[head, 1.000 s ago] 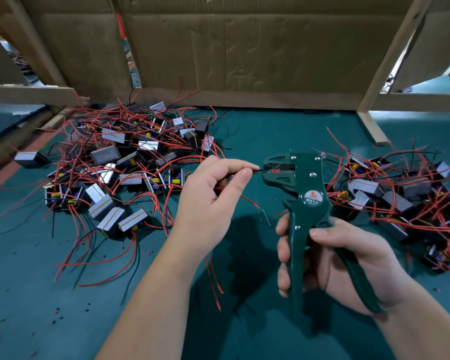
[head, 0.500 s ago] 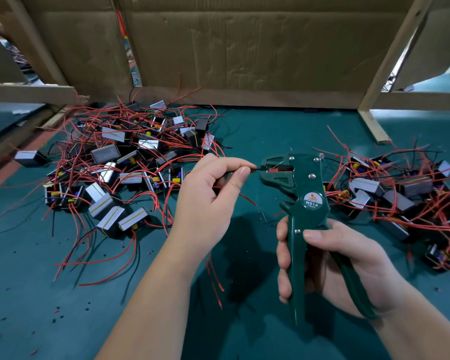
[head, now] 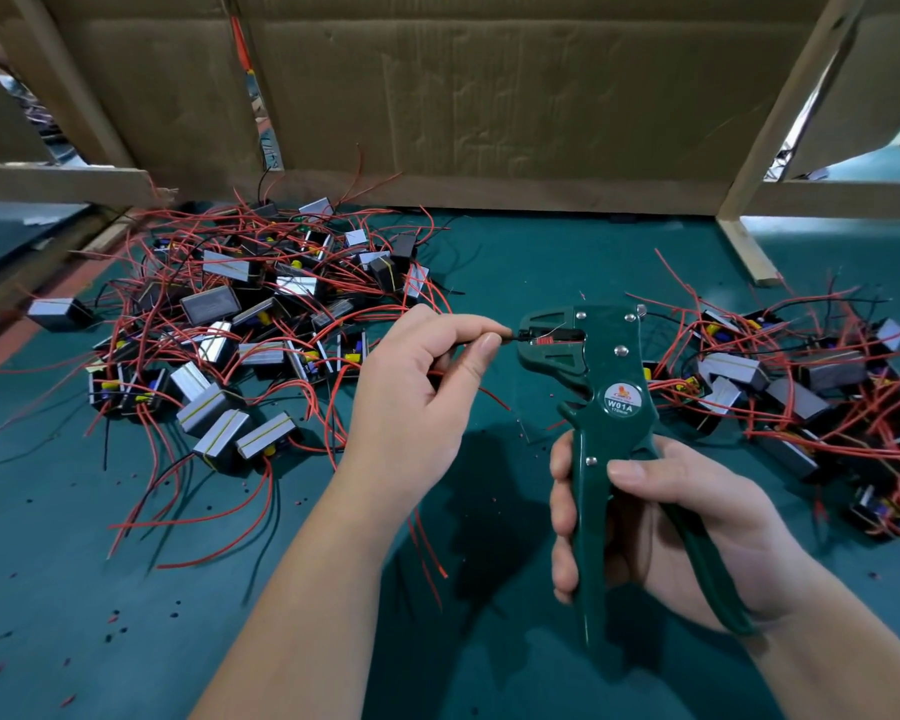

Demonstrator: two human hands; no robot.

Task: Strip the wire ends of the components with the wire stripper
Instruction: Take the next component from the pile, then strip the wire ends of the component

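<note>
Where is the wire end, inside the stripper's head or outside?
Inside: the black wire pinched by the left hand runs into the head of the wire stripper.

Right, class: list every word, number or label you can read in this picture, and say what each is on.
"W01A": round white sticker on the green metal wire stripper.
Small print under it, and by the sticker's orange logo: too blurred to read.
Nothing else readable.
</note>
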